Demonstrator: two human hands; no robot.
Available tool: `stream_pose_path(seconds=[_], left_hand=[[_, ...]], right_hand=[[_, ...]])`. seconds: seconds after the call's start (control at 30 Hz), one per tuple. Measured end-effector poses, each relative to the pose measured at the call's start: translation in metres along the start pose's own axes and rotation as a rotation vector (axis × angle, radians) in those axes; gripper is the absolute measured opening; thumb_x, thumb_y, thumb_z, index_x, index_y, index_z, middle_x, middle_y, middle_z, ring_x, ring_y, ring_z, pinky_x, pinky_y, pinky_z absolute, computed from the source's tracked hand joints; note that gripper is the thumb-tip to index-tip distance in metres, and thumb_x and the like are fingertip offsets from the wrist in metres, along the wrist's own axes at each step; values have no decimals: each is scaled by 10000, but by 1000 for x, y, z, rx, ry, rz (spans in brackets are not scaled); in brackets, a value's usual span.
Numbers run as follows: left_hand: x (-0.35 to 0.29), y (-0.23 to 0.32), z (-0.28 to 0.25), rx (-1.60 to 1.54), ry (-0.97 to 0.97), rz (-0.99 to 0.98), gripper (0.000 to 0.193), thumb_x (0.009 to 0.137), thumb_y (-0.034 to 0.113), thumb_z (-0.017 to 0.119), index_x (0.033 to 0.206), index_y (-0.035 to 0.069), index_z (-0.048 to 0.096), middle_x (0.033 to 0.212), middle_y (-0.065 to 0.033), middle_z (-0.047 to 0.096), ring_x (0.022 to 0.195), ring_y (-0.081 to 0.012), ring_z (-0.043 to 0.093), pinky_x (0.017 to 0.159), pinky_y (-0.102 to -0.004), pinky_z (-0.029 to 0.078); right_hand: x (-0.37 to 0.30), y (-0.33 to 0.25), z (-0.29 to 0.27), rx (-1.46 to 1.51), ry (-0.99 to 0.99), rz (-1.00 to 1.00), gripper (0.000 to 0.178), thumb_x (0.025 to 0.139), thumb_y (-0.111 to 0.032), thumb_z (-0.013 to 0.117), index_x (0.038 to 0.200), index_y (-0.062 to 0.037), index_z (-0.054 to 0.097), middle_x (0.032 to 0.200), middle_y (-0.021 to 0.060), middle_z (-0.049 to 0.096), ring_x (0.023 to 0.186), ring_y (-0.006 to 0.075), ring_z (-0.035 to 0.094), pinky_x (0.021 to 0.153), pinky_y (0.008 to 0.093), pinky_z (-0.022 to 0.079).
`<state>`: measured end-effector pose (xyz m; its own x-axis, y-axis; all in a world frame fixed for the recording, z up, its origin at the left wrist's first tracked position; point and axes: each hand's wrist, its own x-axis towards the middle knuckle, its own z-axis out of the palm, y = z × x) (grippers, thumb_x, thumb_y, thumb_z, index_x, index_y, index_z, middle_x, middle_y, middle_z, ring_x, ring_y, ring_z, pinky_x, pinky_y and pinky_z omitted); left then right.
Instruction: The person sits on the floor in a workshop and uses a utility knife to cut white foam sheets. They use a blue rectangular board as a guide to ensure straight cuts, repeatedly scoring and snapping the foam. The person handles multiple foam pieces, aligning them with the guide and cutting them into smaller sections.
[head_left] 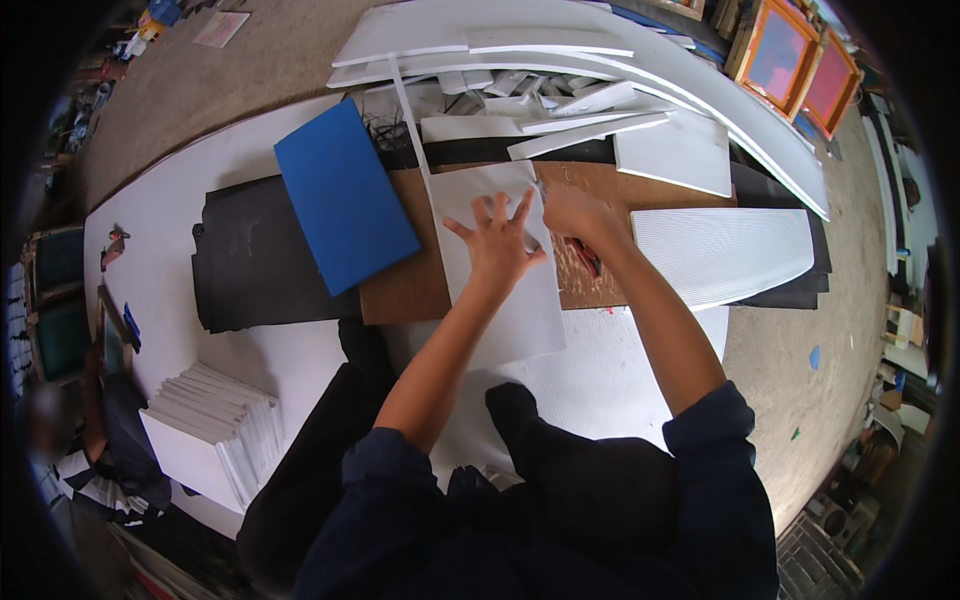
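L hand flat-ish on plain wht sheet, R hand alongside.

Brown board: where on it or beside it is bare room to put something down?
Bare: brown board between blue block and white sheet; black mat left of the block. Crowded: beyond the board, with white offcuts, and around the left hand and right hand.

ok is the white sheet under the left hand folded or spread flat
Spread flat: the white sheet lies open beneath the left hand, with no fold showing.
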<state>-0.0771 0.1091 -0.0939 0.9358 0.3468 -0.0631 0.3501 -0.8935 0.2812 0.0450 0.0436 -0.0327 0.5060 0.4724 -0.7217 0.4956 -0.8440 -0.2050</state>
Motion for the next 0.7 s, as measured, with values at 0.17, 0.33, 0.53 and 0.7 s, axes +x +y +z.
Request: stream_pose_path(seconds=[0.17, 0.33, 0.53, 0.7], left_hand=[[3, 0, 1, -2, 39, 12, 908, 488, 413, 768, 1300, 353, 365, 1127, -42, 339, 1082, -321, 287, 756, -739, 241], [3, -3, -1, 6, 29, -10, 881, 487, 422, 780, 1278, 357, 398, 1130, -38, 337, 1084, -321, 286, 765, -724, 249], [3, -1, 2, -18, 66, -11, 856, 467, 398, 788, 1246, 345, 438, 1118, -32, 334, 1061, -313, 293, 759, -715, 255], [3, -1, 0, -16, 63, -14, 829, 476, 390, 773, 1237, 341, 449, 1110, -33, 334, 1050, -315, 295, 758, -716, 255]], right_hand=[[4, -2, 5, 6, 13, 51, 298, 751, -104, 439, 986, 37, 557, 953, 276, 585, 904, 399, 578, 780, 466, 453], [-5, -1, 12, 108, 78, 50, 284, 768, -95, 433, 985, 53, 540, 921, 286, 586, 888, 402, 579, 765, 456, 457], [-23, 5, 24, 111, 109, 13, 290, 806, -125, 411, 1022, 49, 496, 853, 256, 610, 752, 382, 612, 693, 452, 473], [-43, -3, 19, 162, 23, 90, 302, 844, -168, 391, 1040, 49, 467, 787, 227, 618, 650, 315, 630, 612, 423, 486]])
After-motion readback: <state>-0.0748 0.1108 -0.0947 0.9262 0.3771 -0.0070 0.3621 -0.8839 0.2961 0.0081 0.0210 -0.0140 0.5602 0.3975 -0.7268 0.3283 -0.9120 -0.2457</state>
